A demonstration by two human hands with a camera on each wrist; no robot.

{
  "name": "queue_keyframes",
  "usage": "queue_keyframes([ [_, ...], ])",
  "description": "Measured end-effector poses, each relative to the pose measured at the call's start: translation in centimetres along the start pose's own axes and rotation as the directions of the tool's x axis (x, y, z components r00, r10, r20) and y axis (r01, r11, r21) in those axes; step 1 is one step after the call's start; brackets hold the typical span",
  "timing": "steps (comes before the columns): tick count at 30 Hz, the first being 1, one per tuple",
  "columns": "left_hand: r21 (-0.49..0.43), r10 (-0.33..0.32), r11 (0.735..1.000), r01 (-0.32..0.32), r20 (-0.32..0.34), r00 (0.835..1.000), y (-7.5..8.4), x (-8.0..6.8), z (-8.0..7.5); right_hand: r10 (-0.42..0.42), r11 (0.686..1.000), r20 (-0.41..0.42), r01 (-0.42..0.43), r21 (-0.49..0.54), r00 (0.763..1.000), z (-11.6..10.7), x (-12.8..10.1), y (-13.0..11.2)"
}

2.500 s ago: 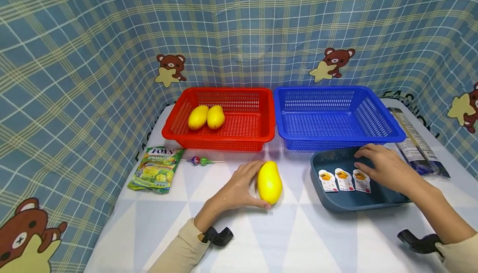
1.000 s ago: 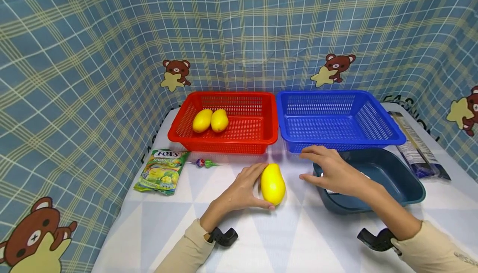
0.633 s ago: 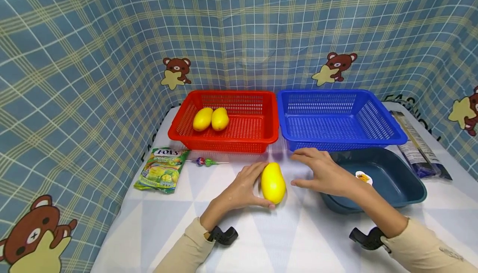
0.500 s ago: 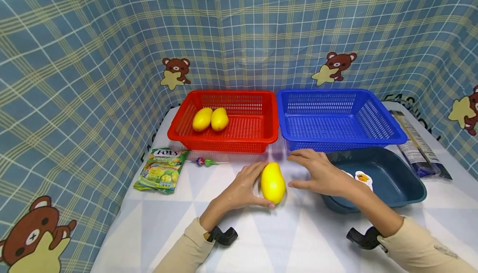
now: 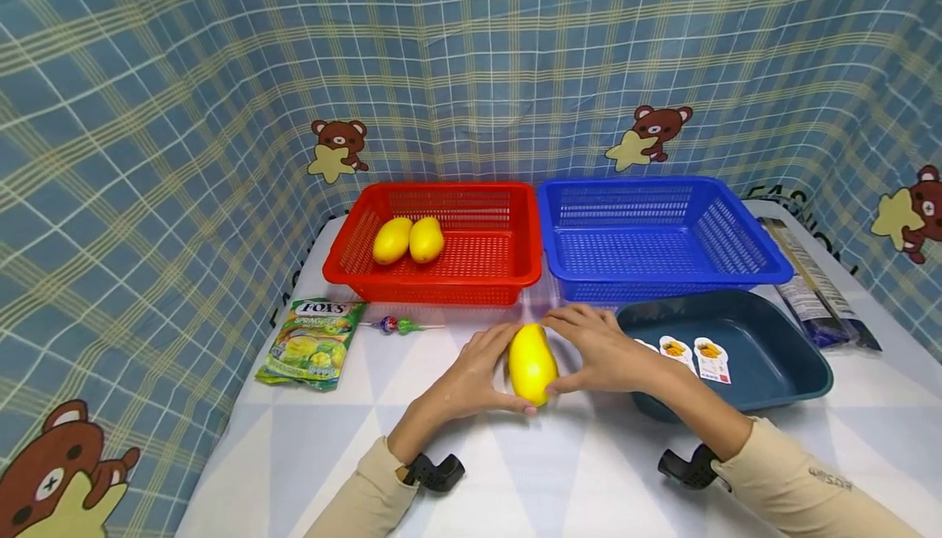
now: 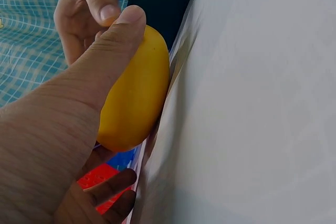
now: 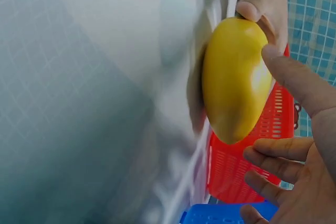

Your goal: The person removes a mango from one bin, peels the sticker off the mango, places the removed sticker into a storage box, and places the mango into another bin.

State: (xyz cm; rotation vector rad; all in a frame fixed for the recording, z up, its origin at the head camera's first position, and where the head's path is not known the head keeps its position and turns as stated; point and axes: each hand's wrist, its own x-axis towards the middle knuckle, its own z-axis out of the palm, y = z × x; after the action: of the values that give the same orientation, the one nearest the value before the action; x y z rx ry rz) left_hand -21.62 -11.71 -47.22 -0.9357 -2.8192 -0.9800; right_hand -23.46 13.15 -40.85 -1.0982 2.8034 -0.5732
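Note:
A yellow mango (image 5: 533,365) lies on the table between both hands. My left hand (image 5: 459,378) holds it from the left, the thumb near its lower end and the fingers toward its upper end. In the left wrist view that thumb (image 6: 128,19) lies along the mango (image 6: 139,90). My right hand (image 5: 607,354) is at the fruit's right side with thumb and fingers spread. Its thumb (image 7: 283,69) reaches the mango (image 7: 236,80) in the right wrist view, while the fingers (image 7: 281,163) stay loosely bent near the other end.
Two mangoes (image 5: 408,240) lie in a red basket (image 5: 434,286); a blue basket (image 5: 666,286) stands beside it. A dark teal tray (image 5: 780,350) holds mango-picture cards (image 5: 711,360). Leftward are a candy bag (image 5: 312,343) and lollipops (image 5: 397,325). Plastic packages (image 5: 817,293) lie far right.
My right hand has moved left from the cards in the tray over to the mango. The left hand has stayed at the mango, which has hardly moved.

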Motion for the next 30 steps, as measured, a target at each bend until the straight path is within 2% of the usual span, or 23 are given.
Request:
queue_keyframes([
  [5, 0.006, 0.020, 1.000, -0.020, -0.002, 1.000, -0.1, 0.1, 0.2, 0.006, 1.000, 0.027, -0.006, -0.011, 1.000, 0.5, 0.0, -0.1],
  [11, 0.013, 0.006, 1.000, -0.006, 0.003, 1.000, -0.2, 0.2, 0.2, 0.005, 1.000, 0.050, -0.004, -0.015, 0.999, 1.1, 0.3, -0.3],
  [18, 0.010, -0.016, 1.000, 0.015, 0.020, 1.000, -0.3, 0.1, 0.1, -0.003, 0.999, 0.027, 0.004, -0.039, 1.000, 2.1, 0.8, -0.6],
  [27, -0.005, 0.008, 1.000, -0.008, 0.013, 1.000, -0.5, 0.2, 0.0, -0.010, 0.997, -0.025, 0.008, -0.079, 1.000, 2.9, 0.9, -0.6],
  [30, 0.007, -0.004, 1.000, 0.004, 0.018, 1.000, -0.5, 0.1, -0.1, -0.023, 0.996, -0.042, 0.019, -0.091, 0.999, 3.2, 0.8, -0.6],
])
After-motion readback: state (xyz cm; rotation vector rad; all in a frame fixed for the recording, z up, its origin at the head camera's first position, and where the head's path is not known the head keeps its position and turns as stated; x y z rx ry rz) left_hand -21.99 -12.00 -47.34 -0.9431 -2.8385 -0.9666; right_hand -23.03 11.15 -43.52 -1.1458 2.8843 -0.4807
